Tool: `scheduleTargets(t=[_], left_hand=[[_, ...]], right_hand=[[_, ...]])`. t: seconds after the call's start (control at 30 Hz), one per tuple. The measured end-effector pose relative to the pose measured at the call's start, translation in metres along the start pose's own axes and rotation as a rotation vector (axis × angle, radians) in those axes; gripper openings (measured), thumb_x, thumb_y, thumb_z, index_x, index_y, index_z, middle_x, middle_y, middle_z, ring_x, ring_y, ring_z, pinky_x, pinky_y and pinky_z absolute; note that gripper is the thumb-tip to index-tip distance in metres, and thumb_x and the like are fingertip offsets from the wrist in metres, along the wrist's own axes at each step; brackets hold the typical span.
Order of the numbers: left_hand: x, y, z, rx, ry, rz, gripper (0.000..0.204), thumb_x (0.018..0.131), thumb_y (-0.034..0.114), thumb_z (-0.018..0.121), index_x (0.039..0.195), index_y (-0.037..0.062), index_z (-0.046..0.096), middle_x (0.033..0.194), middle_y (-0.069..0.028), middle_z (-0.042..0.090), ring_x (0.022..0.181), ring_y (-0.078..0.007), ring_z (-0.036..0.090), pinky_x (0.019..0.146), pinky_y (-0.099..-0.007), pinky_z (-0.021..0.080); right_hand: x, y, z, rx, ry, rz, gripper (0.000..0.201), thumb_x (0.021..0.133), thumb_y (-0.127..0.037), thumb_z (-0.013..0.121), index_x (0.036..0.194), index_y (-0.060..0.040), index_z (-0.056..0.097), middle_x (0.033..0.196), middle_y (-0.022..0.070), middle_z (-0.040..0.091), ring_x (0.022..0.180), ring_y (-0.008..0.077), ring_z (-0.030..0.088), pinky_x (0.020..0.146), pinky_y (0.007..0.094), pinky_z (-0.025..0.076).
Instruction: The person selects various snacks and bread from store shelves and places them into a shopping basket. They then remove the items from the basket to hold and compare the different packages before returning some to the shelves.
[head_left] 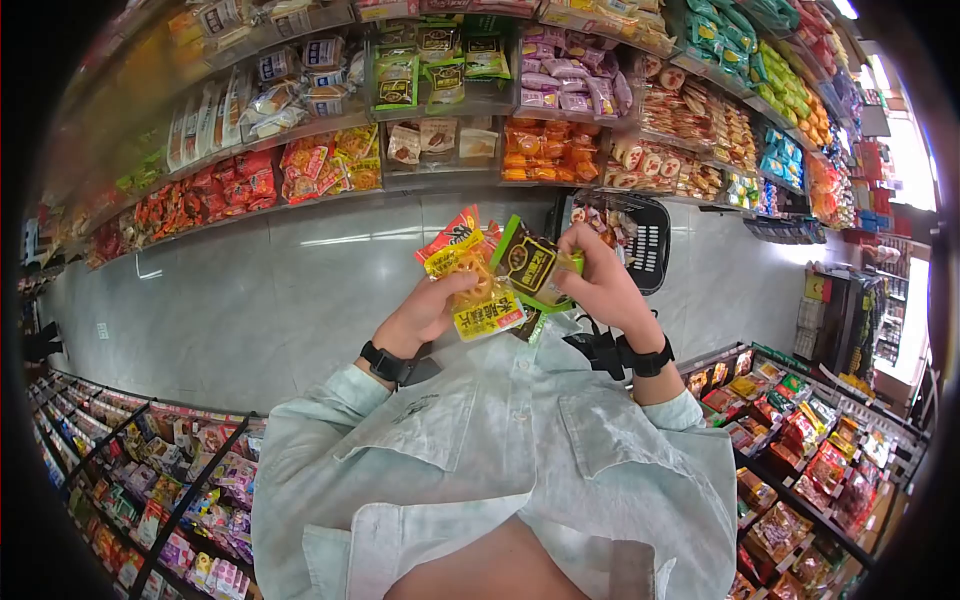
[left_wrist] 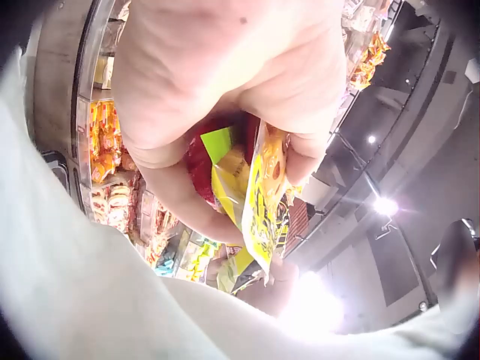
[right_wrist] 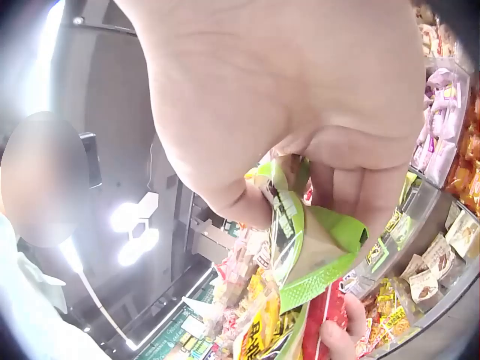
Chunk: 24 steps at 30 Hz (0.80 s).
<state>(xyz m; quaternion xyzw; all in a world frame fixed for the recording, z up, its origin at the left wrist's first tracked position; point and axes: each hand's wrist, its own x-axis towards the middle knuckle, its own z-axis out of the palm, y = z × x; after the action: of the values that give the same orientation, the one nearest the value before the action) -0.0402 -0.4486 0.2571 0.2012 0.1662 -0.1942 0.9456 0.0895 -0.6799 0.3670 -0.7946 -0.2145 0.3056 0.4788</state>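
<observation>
In front of the shirt, my left hand (head_left: pixel 428 312) grips a few snack packets, its thumb lying across a yellow, partly clear packet (head_left: pixel 488 317). A red packet (head_left: pixel 447 235) sticks out above it in the same hand. My right hand (head_left: pixel 612 288) pinches a green-edged snack packet (head_left: pixel 527 262) with a dark label, close beside the yellow one. Part of another green-edged packet (head_left: pixel 533 324) shows below. The right wrist view has the pinched green packet (right_wrist: pixel 304 240) between thumb and fingers. From the left wrist, the yellow packet (left_wrist: pixel 259 202) appears edge-on, with red wrapping behind it.
A black shopping basket (head_left: pixel 650 240) with packets inside stands on the grey tiled floor (head_left: pixel 250 290), just beyond the right hand. Shelves of bagged snacks (head_left: pixel 550 150) curve across the front. Low racks (head_left: pixel 170 480) of packets stand behind on both sides.
</observation>
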Motion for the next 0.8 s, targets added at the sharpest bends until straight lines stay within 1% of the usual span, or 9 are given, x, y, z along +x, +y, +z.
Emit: scheduleTargets(t=[0.03,0.07,0.17,0.33,0.43,0.47,0.6,0.7,0.8], left_hand=[[-0.006,-0.003,0.000,0.013,-0.004,0.009,0.049,0.099,0.010,0.065,0.145,0.0038,0.051,0.136,-0.0101,0.065,0.123,-0.0234,0.065,0.107,-0.0411,0.052],[-0.010,-0.005,0.000,0.027,-0.009,0.019,0.049,0.098,0.010,0.066,0.145,0.0038,0.051,0.136,-0.0099,0.065,0.123,-0.0236,0.065,0.107,-0.0412,0.053],[-0.023,-0.015,-0.001,0.040,-0.062,0.053,0.050,0.098,0.010,0.065,0.145,0.0039,0.051,0.137,-0.0097,0.065,0.123,-0.0239,0.065,0.108,-0.0418,0.053],[-0.054,-0.040,-0.005,0.071,-0.028,0.111,0.051,0.098,0.012,0.064,0.147,0.0046,0.050,0.140,-0.0110,0.063,0.126,-0.0248,0.064,0.109,-0.0436,0.052],[-0.093,-0.059,-0.004,0.087,0.049,0.146,0.052,0.098,0.012,0.064,0.147,0.0042,0.049,0.140,-0.0112,0.063,0.127,-0.0253,0.064,0.110,-0.0439,0.051],[-0.108,-0.065,-0.003,0.096,0.069,0.164,0.052,0.097,0.011,0.063,0.147,0.0037,0.049,0.140,-0.0117,0.063,0.127,-0.0262,0.064,0.110,-0.0440,0.051],[-0.162,-0.086,-0.022,0.103,0.157,0.164,0.051,0.097,0.010,0.062,0.145,0.0030,0.050,0.140,-0.0124,0.063,0.127,-0.0272,0.063,0.110,-0.0440,0.051],[-0.183,-0.090,-0.020,0.112,0.179,0.186,0.051,0.097,0.010,0.062,0.145,0.0030,0.050,0.139,-0.0122,0.063,0.127,-0.0271,0.063,0.110,-0.0440,0.051],[-0.191,-0.093,-0.031,0.096,0.206,0.192,0.051,0.097,0.010,0.063,0.145,0.0029,0.050,0.138,-0.0117,0.064,0.127,-0.0266,0.063,0.110,-0.0436,0.051]], right_hand=[[-0.006,0.004,0.002,0.035,0.052,-0.064,0.023,0.084,-0.006,0.066,0.100,-0.0047,0.049,0.087,0.0016,0.052,0.076,0.0087,0.048,0.069,0.0243,0.043],[-0.015,0.005,0.001,0.043,0.056,-0.020,0.022,0.085,-0.004,0.065,0.098,-0.0061,0.047,0.089,-0.0008,0.048,0.080,0.0067,0.045,0.070,0.0235,0.042],[-0.037,0.005,0.007,0.220,0.147,-0.055,0.020,0.087,-0.003,0.064,0.099,-0.0070,0.047,0.094,-0.0024,0.048,0.082,0.0056,0.043,0.071,0.0231,0.041],[-0.075,0.026,0.018,0.460,0.160,-0.173,0.031,0.088,0.007,0.069,0.104,-0.0080,0.047,0.108,0.0017,0.057,0.098,0.0064,0.051,0.083,0.0231,0.045],[-0.090,0.038,0.035,0.653,0.177,-0.113,0.032,0.088,0.008,0.069,0.106,-0.0071,0.048,0.116,0.0045,0.061,0.103,0.0083,0.057,0.086,0.0249,0.049],[-0.093,0.045,0.043,0.769,0.154,-0.077,0.038,0.088,0.009,0.069,0.120,-0.0046,0.053,0.123,0.0082,0.064,0.109,0.0120,0.063,0.091,0.0276,0.053],[-0.104,0.059,0.067,0.762,0.160,-0.008,0.049,0.090,0.009,0.070,0.136,0.0013,0.056,0.121,0.0084,0.071,0.109,0.0130,0.067,0.096,0.0291,0.054],[-0.111,0.071,0.079,0.808,0.186,0.061,0.041,0.090,0.007,0.070,0.130,0.0011,0.061,0.118,0.0062,0.072,0.108,0.0117,0.067,0.096,0.0290,0.054],[-0.109,0.081,0.087,0.816,0.223,0.032,0.039,0.093,0.003,0.071,0.130,-0.0007,0.059,0.119,0.0060,0.072,0.107,0.0116,0.067,0.097,0.0294,0.053]])
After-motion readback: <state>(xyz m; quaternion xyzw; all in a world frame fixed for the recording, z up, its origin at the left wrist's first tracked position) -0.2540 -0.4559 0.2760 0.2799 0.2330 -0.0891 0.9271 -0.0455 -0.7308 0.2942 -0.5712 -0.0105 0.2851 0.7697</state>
